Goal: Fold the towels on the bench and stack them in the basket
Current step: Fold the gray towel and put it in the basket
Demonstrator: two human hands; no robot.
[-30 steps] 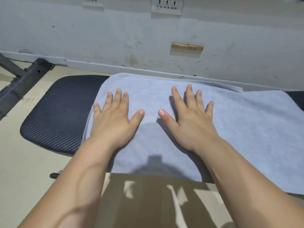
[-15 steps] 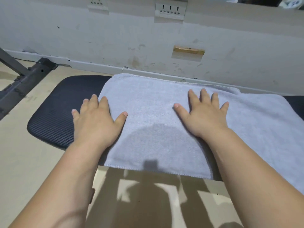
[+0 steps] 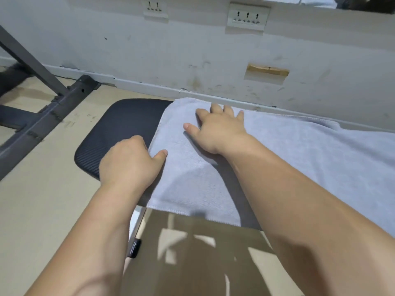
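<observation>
A light grey towel point(image 3: 288, 167) lies spread over the black padded bench point(image 3: 119, 129), its left edge partway along the seat. My left hand point(image 3: 130, 163) sits at that left edge, with the thumb on top of the cloth and the fingers curled down at the hem, pinching it. My right hand point(image 3: 218, 131) rests on the towel near its far left corner, fingers spread and thumb out. The basket is not in view.
A scuffed white wall point(image 3: 192, 56) with two socket plates runs just behind the bench. A dark metal frame point(image 3: 42, 107) stands on the beige floor to the left. The bench's leg point(image 3: 134, 244) shows below the seat.
Both hands slid left across the towel. My left hand went from flat to curled at the towel's left edge. My right hand moved up toward the far left corner.
</observation>
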